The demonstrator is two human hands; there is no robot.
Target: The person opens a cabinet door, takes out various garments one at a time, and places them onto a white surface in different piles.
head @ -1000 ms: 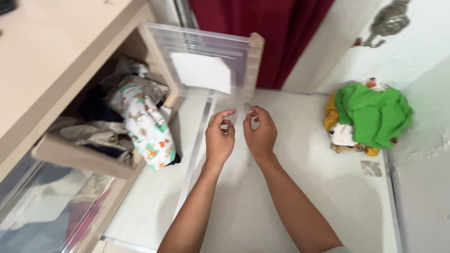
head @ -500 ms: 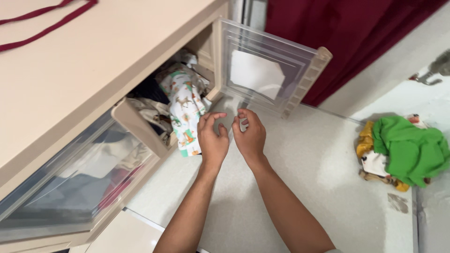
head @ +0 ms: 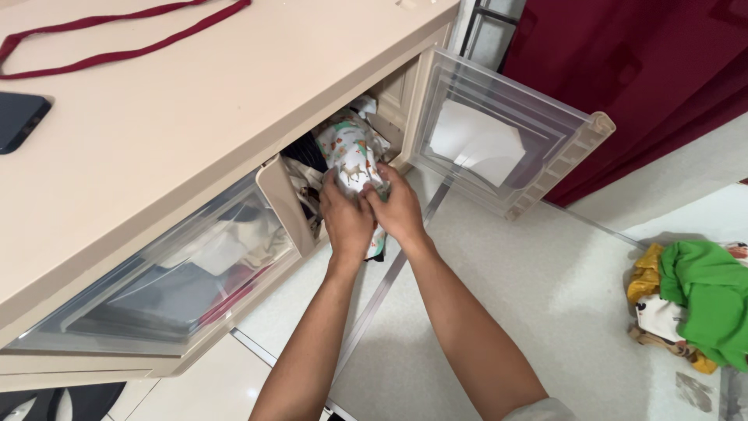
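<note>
Your left hand (head: 345, 221) and your right hand (head: 397, 209) sit side by side, touching, with the fingers curled and closed on the printed cloth (head: 354, 156), a white garment patterned with small animals in orange and green. The cloth spills over the front lip of the open drawer compartment (head: 282, 199) in the beige plastic drawer cabinet (head: 195, 101), and your hands grip its lower hanging part; a strip of the same fabric shows just below your right hand. Inside the compartment, darker and paler clothes (head: 308, 160) are packed behind and to the left of the printed cloth.

Just to the right of your hands, the clear drawer front (head: 499, 132) stands swung open, tilted outward, with a white paper sheet (head: 477, 142) behind its plastic. Left of your hands, the closed clear drawer (head: 179, 273) shows folded clothes through its face. On the cabinet top lie a dark red cord (head: 117, 39) and, at the left edge, a dark phone (head: 19, 118).

Your forearms reach up over a pale speckled floor (head: 545, 296). Well apart to the right lies a clothes pile (head: 689, 308), with a green garment on top and yellow and white pieces beneath. A dark red curtain (head: 647, 70) hangs behind the open drawer front.
</note>
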